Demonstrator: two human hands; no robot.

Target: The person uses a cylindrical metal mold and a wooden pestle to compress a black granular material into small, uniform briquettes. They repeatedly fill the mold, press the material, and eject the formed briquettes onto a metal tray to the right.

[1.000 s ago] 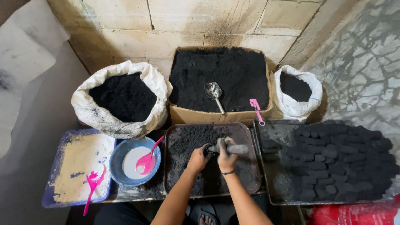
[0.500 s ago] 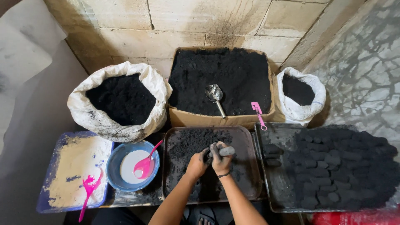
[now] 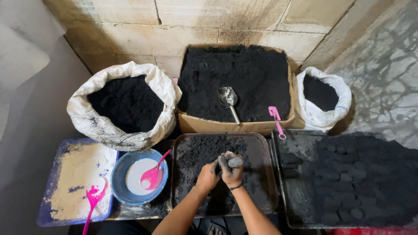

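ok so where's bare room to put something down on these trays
The near left strip of the black tray of dark briquettes is bare. The brown middle tray has thin patches right of both hands. The blue tray of white powder is covered.

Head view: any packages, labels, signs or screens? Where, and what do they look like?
No labels, signs or screens show; three packages, all open-topped and filled with black powder.
Large white sack: back left, woven, rim rolled down, soot-smudged.
Cardboard box: back centre against the wall, brown, rectangular; a metal scoop lies in it and a pink scraper leans on its front edge.
Small white sack: back right beside the box, rim rolled down.
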